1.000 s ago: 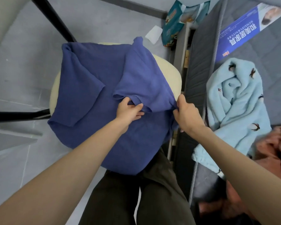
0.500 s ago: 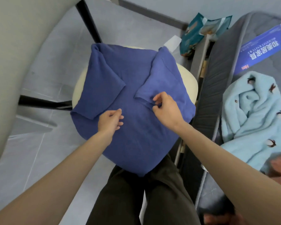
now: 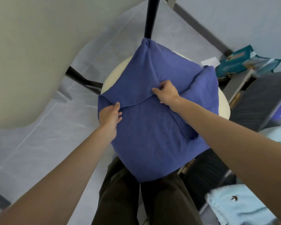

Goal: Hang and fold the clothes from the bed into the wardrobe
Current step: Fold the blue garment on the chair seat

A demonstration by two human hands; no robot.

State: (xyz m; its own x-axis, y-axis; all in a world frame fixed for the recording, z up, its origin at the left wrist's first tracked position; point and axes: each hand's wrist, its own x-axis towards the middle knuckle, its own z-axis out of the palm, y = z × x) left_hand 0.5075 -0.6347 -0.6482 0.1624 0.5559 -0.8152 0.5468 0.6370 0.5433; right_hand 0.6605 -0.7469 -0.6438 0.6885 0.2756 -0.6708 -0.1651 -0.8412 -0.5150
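Since the frame half a second ago, both hands have moved over to the left-hand flap of the blue shirt (image 3: 152, 135); the right hand has let go of the right-hand flap and crossed to the other side.

The left hand (image 3: 110, 116) rests on the shirt at the lower outer corner of that left flap, thumb along the fold and fingers loosely curled. I cannot tell whether it pinches the cloth or only steadies it. Further right, the right hand (image 3: 166, 92) pinches the flap's inner edge between thumb and fingertips, about mid-width of the shirt. The right flap lies folded in beyond it, untouched.

The shirt lies spread on a round cream stool (image 3: 224, 108) in front of the person's dark trousers (image 3: 136, 200), beside the grey bed (image 3: 253, 101). Its long axis runs straight away from the person. The near end hangs over the stool's front edge toward the legs, and the far end, which I judge to be the shoulders, points toward the wall.

As for progress, the fold looks about half made. Both sides are turned in, but the lengthwise fold is not yet done. A light blue garment (image 3: 234, 208) still lies on the bed at lower right, so more clothes wait. The wardrobe is out of view, so I cannot tell what has gone into it.
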